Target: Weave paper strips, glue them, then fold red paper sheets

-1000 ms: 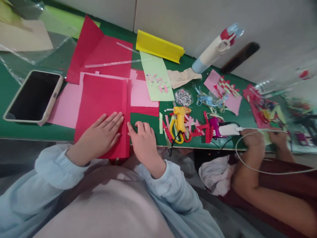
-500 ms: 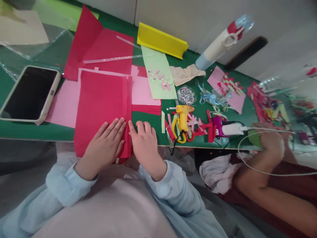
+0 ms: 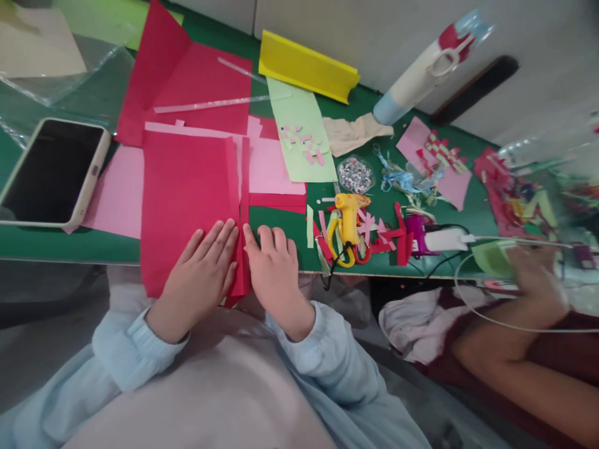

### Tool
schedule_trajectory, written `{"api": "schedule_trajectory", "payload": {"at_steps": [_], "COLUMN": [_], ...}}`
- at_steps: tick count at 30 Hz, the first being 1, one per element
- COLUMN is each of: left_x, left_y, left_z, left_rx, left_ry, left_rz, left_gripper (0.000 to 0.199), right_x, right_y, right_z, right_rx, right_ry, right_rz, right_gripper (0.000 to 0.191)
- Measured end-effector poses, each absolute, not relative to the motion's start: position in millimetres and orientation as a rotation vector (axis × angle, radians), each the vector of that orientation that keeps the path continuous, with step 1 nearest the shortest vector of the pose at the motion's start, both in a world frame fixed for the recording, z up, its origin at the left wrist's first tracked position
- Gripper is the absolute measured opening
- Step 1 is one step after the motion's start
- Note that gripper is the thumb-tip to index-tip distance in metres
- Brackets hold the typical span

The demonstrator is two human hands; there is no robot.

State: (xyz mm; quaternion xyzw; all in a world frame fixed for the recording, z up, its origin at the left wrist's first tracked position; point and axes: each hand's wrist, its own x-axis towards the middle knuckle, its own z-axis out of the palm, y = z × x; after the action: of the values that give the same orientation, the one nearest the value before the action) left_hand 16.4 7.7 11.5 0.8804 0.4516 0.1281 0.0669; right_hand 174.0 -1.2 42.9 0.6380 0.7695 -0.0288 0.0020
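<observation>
A large red paper sheet (image 3: 187, 187) lies before me, its lower end reaching past the table edge. My left hand (image 3: 201, 268) rests flat on its lower right part, fingers stretched and close together. Along the sheet's right side runs a narrow red paper strip (image 3: 244, 181), with pink paper showing in a gap between the two at the top. My right hand (image 3: 274, 268) is at the strip's lower right edge, index fingertip against it and the other fingers curled. The right thumb is hidden. Under the red sheet lie pink paper sheets (image 3: 116, 193).
Left stands a phone (image 3: 51, 174). Behind are a folded red sheet (image 3: 206, 75), a yellow folded piece (image 3: 306, 65) and light green paper (image 3: 304, 137). Right are a yellow glue gun (image 3: 349, 215), paper scraps, a bead dish (image 3: 355, 174), a bottle (image 3: 421, 75) and another person's hand (image 3: 538, 274).
The gap between the red sheet and the strip has widened at the top. My hands have hardly moved. The other person's hand has shifted right; the view has tilted slightly.
</observation>
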Motion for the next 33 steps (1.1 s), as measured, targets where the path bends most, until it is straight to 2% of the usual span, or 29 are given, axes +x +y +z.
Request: {"api": "schedule_trajectory", "payload": {"at_steps": [24,33], "left_x": [23.3,9.2], "left_y": [0.5,15.9], "left_z": [11.8,14.1], "left_rx": [2.670,2.774], "left_ry": [1.456,1.286], "left_rz": [0.390,0.338], "left_gripper": [0.060,0.058], "right_x": [173.5,192.9], "right_y": [-0.7,-3.3], "right_z": [41.0,45.9], "right_rx": [2.021,2.086], "right_ry": [2.417,2.466], "right_rz": [-0.076,-0.135], "right_gripper": [0.045,0.041]}}
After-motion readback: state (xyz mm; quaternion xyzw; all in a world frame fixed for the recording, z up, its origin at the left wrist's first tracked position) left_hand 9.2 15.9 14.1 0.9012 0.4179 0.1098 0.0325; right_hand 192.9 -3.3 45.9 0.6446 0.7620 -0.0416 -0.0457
